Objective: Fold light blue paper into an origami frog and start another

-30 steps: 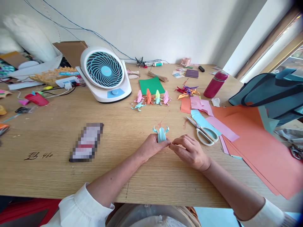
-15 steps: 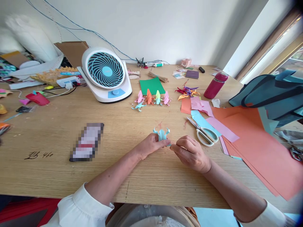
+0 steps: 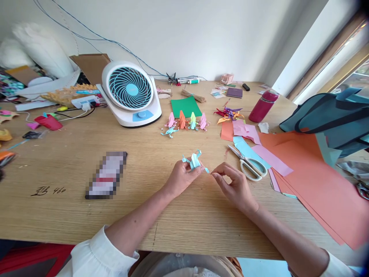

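Observation:
A small light-blue origami frog [image 3: 193, 160] is lifted just off the wooden table [image 3: 66, 215], tilted to the left. My left hand [image 3: 181, 177] is closed round its body from below. My right hand [image 3: 232, 182] pinches one thin blue leg that sticks out at the frog's right side. Both forearms come in from the bottom edge in white sleeves.
A row of several finished paper frogs [image 3: 186, 121] stands before a green sheet [image 3: 186, 106]. Scissors [image 3: 249, 163] lie to the right on blue and pink paper, beside large orange sheets [image 3: 311, 173]. A desk fan [image 3: 131, 94], a red bottle [image 3: 263, 105], a teal bag [image 3: 331, 115] and a phone [image 3: 106, 174] stand around.
The blue frog has come up off the table and tilted left in my left hand. My right hand's fingers have shifted to pinch its leg.

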`<state>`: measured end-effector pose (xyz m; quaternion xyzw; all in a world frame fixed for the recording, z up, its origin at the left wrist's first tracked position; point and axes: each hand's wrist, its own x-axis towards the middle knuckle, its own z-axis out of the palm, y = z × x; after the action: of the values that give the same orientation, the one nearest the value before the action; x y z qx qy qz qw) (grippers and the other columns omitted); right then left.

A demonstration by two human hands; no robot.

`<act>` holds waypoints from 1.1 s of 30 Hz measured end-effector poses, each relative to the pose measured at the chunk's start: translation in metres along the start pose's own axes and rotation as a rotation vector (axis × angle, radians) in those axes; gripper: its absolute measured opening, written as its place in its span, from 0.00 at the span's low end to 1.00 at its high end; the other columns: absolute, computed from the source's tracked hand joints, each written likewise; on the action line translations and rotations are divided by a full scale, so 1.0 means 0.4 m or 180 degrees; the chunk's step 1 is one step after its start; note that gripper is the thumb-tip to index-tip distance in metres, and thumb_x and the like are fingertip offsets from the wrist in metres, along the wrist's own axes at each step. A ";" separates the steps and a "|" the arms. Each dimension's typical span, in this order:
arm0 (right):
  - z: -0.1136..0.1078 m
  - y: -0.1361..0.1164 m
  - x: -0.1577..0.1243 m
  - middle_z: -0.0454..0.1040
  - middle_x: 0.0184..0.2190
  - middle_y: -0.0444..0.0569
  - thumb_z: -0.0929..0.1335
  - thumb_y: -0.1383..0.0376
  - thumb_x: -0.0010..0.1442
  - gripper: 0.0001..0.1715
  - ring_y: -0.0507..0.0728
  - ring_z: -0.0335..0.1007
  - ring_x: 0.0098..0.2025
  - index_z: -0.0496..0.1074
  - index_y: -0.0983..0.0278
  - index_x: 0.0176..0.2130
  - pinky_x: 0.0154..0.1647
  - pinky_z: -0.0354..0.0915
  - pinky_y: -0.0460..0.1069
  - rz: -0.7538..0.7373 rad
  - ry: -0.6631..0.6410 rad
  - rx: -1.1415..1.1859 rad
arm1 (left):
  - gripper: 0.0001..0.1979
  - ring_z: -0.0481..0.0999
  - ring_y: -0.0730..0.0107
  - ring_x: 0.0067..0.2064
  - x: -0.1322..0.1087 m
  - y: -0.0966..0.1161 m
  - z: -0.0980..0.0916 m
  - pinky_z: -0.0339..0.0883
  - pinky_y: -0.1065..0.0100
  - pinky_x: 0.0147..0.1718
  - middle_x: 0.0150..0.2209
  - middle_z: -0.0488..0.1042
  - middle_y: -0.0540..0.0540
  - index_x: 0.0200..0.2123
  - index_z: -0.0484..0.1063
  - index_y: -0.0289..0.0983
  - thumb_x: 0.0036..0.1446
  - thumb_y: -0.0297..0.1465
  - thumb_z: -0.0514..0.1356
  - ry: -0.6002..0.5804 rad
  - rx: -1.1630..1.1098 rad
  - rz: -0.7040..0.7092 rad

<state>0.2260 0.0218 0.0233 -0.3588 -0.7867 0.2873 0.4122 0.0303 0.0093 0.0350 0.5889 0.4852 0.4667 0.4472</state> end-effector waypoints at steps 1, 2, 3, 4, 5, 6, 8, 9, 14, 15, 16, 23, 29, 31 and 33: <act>0.002 -0.001 0.000 0.71 0.29 0.46 0.66 0.62 0.66 0.11 0.53 0.66 0.31 0.72 0.63 0.32 0.34 0.62 0.49 0.0185 -0.0126 0.0125 | 0.11 0.69 0.73 0.32 -0.001 0.001 0.002 0.62 0.72 0.35 0.28 0.72 0.51 0.30 0.72 0.34 0.57 0.38 0.61 0.0050 0.0050 0.0088; 0.004 -0.001 0.000 0.71 0.29 0.46 0.66 0.61 0.66 0.12 0.53 0.65 0.31 0.73 0.63 0.32 0.34 0.61 0.49 0.0356 -0.0233 0.0265 | 0.10 0.70 0.73 0.32 -0.002 0.003 0.004 0.63 0.72 0.35 0.29 0.72 0.51 0.31 0.72 0.34 0.57 0.36 0.61 0.0098 0.0102 0.0156; 0.006 0.000 0.000 0.71 0.28 0.46 0.66 0.59 0.66 0.14 0.53 0.64 0.31 0.74 0.63 0.32 0.34 0.60 0.49 0.0505 -0.0313 0.0416 | 0.09 0.70 0.73 0.32 -0.003 0.003 0.007 0.63 0.73 0.34 0.29 0.73 0.51 0.31 0.72 0.34 0.56 0.35 0.61 0.0132 0.0153 0.0191; 0.009 0.001 0.000 0.71 0.28 0.45 0.67 0.57 0.65 0.14 0.53 0.64 0.31 0.75 0.63 0.32 0.33 0.59 0.49 0.0637 -0.0357 0.0574 | 0.08 0.70 0.73 0.31 -0.004 0.004 0.010 0.63 0.73 0.34 0.28 0.73 0.51 0.31 0.72 0.34 0.56 0.34 0.61 0.0155 0.0187 0.0195; 0.011 0.002 0.000 0.71 0.28 0.45 0.67 0.56 0.64 0.15 0.53 0.63 0.31 0.75 0.63 0.33 0.33 0.59 0.48 0.0758 -0.0368 0.0722 | 0.08 0.71 0.74 0.31 -0.005 0.004 0.013 0.63 0.73 0.33 0.28 0.73 0.51 0.30 0.72 0.34 0.56 0.34 0.62 0.0167 0.0202 0.0179; 0.013 0.003 -0.001 0.71 0.29 0.45 0.68 0.55 0.64 0.15 0.53 0.63 0.31 0.76 0.63 0.34 0.34 0.58 0.48 0.0864 -0.0356 0.0851 | 0.07 0.71 0.74 0.30 -0.006 0.004 0.015 0.64 0.74 0.32 0.28 0.73 0.51 0.30 0.72 0.34 0.55 0.33 0.62 0.0172 0.0201 0.0158; 0.016 0.005 -0.001 0.71 0.29 0.46 0.69 0.54 0.62 0.15 0.53 0.63 0.32 0.77 0.63 0.35 0.34 0.58 0.48 0.1019 -0.0314 0.1040 | 0.07 0.71 0.74 0.30 -0.007 0.003 0.019 0.64 0.74 0.32 0.28 0.74 0.51 0.30 0.72 0.35 0.55 0.33 0.62 0.0166 0.0203 0.0127; 0.018 0.006 -0.001 0.72 0.30 0.46 0.69 0.54 0.62 0.15 0.53 0.63 0.32 0.77 0.63 0.35 0.34 0.58 0.48 0.1056 -0.0294 0.1105 | 0.07 0.71 0.74 0.30 -0.008 0.003 0.019 0.64 0.74 0.33 0.28 0.74 0.51 0.30 0.72 0.35 0.55 0.33 0.62 0.0151 0.0220 0.0141; 0.027 0.012 -0.004 0.71 0.29 0.46 0.69 0.55 0.62 0.14 0.53 0.63 0.32 0.75 0.64 0.34 0.34 0.59 0.48 0.1036 -0.0266 0.1213 | 0.06 0.71 0.74 0.31 -0.009 0.003 0.022 0.63 0.74 0.35 0.27 0.73 0.51 0.29 0.74 0.35 0.56 0.32 0.62 0.0068 0.0374 0.0382; 0.030 0.014 -0.005 0.71 0.29 0.45 0.69 0.56 0.62 0.14 0.53 0.63 0.31 0.75 0.64 0.33 0.33 0.59 0.48 0.1025 -0.0256 0.1209 | 0.06 0.70 0.75 0.31 -0.009 0.002 0.023 0.63 0.74 0.34 0.27 0.73 0.51 0.28 0.74 0.35 0.56 0.32 0.62 0.0069 0.0364 0.0403; 0.032 0.015 -0.006 0.71 0.29 0.45 0.69 0.56 0.62 0.13 0.53 0.63 0.31 0.74 0.64 0.33 0.33 0.59 0.48 0.1017 -0.0249 0.1222 | 0.06 0.70 0.75 0.30 -0.010 0.002 0.025 0.62 0.74 0.34 0.27 0.72 0.52 0.28 0.73 0.35 0.55 0.32 0.62 0.0079 0.0330 0.0390; 0.038 0.012 -0.009 0.71 0.28 0.45 0.70 0.58 0.61 0.11 0.52 0.64 0.30 0.72 0.63 0.33 0.32 0.61 0.47 0.1020 -0.0114 0.1202 | 0.09 0.66 0.75 0.28 -0.011 -0.005 0.034 0.59 0.73 0.29 0.25 0.69 0.52 0.29 0.72 0.35 0.53 0.35 0.61 0.0032 -0.0007 -0.0270; 0.039 0.007 -0.009 0.70 0.27 0.44 0.69 0.59 0.61 0.10 0.52 0.64 0.30 0.71 0.63 0.31 0.31 0.61 0.47 0.0813 -0.0050 0.1075 | 0.12 0.59 0.75 0.27 -0.011 -0.011 0.036 0.54 0.71 0.28 0.22 0.61 0.54 0.27 0.69 0.35 0.57 0.38 0.58 -0.0242 -0.0024 -0.0213; 0.039 0.007 -0.009 0.70 0.27 0.45 0.69 0.59 0.62 0.10 0.52 0.64 0.30 0.72 0.63 0.32 0.32 0.62 0.47 0.0823 -0.0062 0.1053 | 0.13 0.61 0.74 0.28 -0.010 -0.012 0.036 0.55 0.71 0.30 0.24 0.63 0.53 0.28 0.69 0.36 0.58 0.39 0.58 -0.0265 -0.0007 -0.0167; 0.038 0.007 -0.007 0.71 0.29 0.45 0.68 0.59 0.63 0.10 0.53 0.66 0.31 0.72 0.63 0.33 0.33 0.63 0.47 0.0815 -0.0084 0.1011 | 0.13 0.64 0.73 0.30 -0.010 -0.011 0.035 0.57 0.71 0.31 0.26 0.66 0.52 0.30 0.70 0.35 0.58 0.40 0.58 -0.0299 0.0006 -0.0114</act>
<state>0.2153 0.0187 0.0125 -0.3825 -0.6848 0.4625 0.4134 0.0429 0.0047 0.0279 0.6018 0.4746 0.4299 0.4772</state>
